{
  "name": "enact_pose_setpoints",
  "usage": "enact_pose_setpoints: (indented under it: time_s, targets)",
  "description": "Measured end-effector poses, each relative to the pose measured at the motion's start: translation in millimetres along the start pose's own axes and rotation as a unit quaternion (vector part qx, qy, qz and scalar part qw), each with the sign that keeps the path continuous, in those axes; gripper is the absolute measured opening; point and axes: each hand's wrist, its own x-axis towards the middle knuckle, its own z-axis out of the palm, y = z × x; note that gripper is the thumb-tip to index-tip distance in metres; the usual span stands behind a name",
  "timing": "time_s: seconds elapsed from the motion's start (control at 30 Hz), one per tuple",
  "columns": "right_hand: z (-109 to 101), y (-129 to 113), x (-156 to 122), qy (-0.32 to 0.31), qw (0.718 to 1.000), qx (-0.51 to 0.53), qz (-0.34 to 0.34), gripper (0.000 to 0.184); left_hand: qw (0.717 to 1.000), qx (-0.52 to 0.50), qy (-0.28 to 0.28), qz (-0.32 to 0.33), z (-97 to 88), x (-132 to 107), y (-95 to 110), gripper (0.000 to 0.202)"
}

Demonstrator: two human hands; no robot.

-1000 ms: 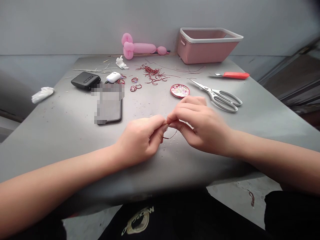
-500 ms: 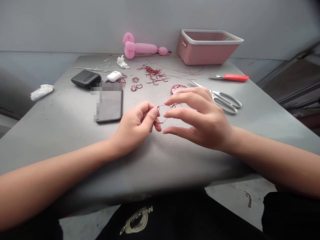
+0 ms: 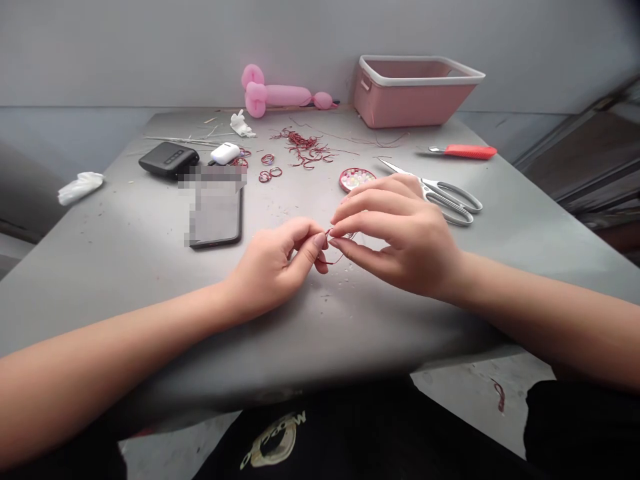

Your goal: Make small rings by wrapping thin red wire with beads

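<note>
Between my two hands is a thin dark red cord (image 3: 327, 263), bent into a small loop above the grey table. My left hand (image 3: 287, 263) pinches the cord between thumb and forefinger, the other fingers curled beneath. Thumb and forefinger of my right hand (image 3: 400, 237) close on the same cord just beside the left fingertips, its remaining fingers loosely bent above. Loose cord ends show faintly behind the right fingers. Just beyond the right hand lie a red-rimmed round dish of pale beads (image 3: 356, 179) and grey-handled scissors (image 3: 447, 200), partly covered by that hand.
A heap of red cord pieces (image 3: 305, 147) and several small cord rings (image 3: 270, 175) lie farther back. To the left are a phone (image 3: 217, 213), a black box (image 3: 169, 160) and a white case (image 3: 225, 154). Behind stand a pink bin (image 3: 410, 103), a pink balloon (image 3: 287, 95) and a red cutter (image 3: 470, 152).
My right thumb and forefinger have closed together onto the cord. Before, those fingers were spread apart around the loop. My left hand has shifted slightly right and nearer to me, still pinching.
</note>
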Motion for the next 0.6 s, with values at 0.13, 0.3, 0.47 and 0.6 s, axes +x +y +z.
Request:
enact_pose_setpoints:
  time_s: [0.13,0.3,0.47,0.6]
  targets:
    - [-0.2,-3.8,-1.9,-0.003,1.000,-0.011,-0.008,0.011,1.000,-0.019,-0.005,0.008,0.9,-0.8,-0.9,0.019]
    - [2.5,-8.4,-3.3,0.028,0.999,-0.020,0.001,0.013,0.997,-0.071,-0.002,0.005,3.1,-3.6,-0.3,0.012]
    - [4.8,-8.9,-5.0,0.021,1.000,-0.017,-0.003,0.013,0.999,-0.054,-0.004,-0.006,4.1,-5.1,4.1,0.013]
    - [5.2,-7.5,-6.2,0.028,0.999,-0.035,-0.013,0.014,1.000,-0.026,0.003,-0.016,4.9,-5.4,5.9,0.012]
